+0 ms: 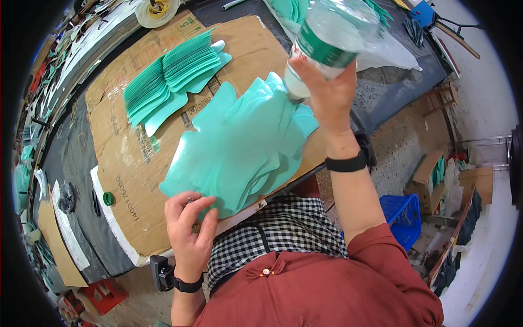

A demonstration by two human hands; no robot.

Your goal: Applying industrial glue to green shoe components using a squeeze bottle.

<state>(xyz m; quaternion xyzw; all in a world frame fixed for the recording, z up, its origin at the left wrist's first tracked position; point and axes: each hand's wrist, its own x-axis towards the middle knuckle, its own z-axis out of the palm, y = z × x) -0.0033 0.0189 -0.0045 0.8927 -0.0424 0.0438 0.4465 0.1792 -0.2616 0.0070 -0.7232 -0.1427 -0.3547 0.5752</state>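
My right hand (332, 90) is closed around a clear plastic bottle (338, 32) with a green and white label. The bottle is tilted, its lower end close to the far right edge of a fanned pile of teal curved sheets (234, 141). These thin, shiny sheets overlap on flattened cardboard. At the pile's near edge is my left hand (190, 226), fingers bent and somewhat apart, fingertips by the lowest sheets; I see nothing gripped in it. Farther back on the cardboard lies a second group of teal sheets (174, 76), spread in neat overlapping rows.
The printed cardboard (122, 169) covers much of the dark table. A small green cap (108, 198) sits on its left side. A tape roll (157, 11) lies at the back, and clear plastic wrapping (389, 52) at back right. A blue basket (400, 218) stands on the floor to the right.
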